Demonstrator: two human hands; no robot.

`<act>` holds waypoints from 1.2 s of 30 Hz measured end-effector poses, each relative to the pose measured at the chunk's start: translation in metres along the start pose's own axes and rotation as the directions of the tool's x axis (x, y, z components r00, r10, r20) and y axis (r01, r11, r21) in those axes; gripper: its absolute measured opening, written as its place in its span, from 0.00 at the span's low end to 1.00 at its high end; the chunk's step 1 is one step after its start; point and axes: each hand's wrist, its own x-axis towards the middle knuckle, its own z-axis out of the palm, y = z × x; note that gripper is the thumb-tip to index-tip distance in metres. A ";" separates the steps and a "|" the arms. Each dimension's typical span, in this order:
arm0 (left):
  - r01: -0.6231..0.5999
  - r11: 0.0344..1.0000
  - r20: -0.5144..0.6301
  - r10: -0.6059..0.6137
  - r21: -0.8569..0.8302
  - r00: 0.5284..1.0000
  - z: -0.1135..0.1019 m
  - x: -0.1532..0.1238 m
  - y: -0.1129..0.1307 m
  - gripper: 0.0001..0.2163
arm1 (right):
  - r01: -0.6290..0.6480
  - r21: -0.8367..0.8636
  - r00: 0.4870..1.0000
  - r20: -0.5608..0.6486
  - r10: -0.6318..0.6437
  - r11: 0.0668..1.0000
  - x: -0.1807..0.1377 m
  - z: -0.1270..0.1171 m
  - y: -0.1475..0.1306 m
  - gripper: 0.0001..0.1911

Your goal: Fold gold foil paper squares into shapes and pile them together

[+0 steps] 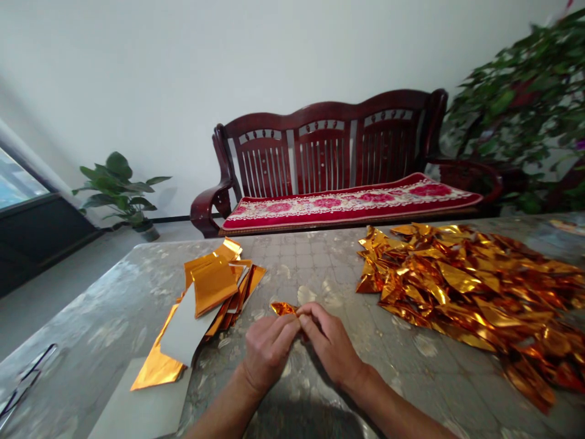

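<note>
Over the middle of the table, my left hand and my right hand meet with their fingers pinched together. Between them is a small folded piece of gold foil paper; its pointed end sticks out at the upper left, and the rest is hidden by my fingers. To the left lies a loose stack of flat gold foil sheets, some showing their pale backs. On the right spreads a large heap of folded gold foil pieces, apart from my hands.
A patterned cover lies over the table. Dark-framed glasses seem to rest at its left edge. Beyond the far edge stands a wooden bench with a red floral cushion. Potted plants flank the bench.
</note>
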 end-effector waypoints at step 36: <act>0.758 0.562 0.283 -0.707 -0.331 0.648 0.025 -0.004 -0.005 0.07 | 0.074 -0.292 0.986 -0.121 -0.113 0.953 0.013 -0.005 0.014 0.13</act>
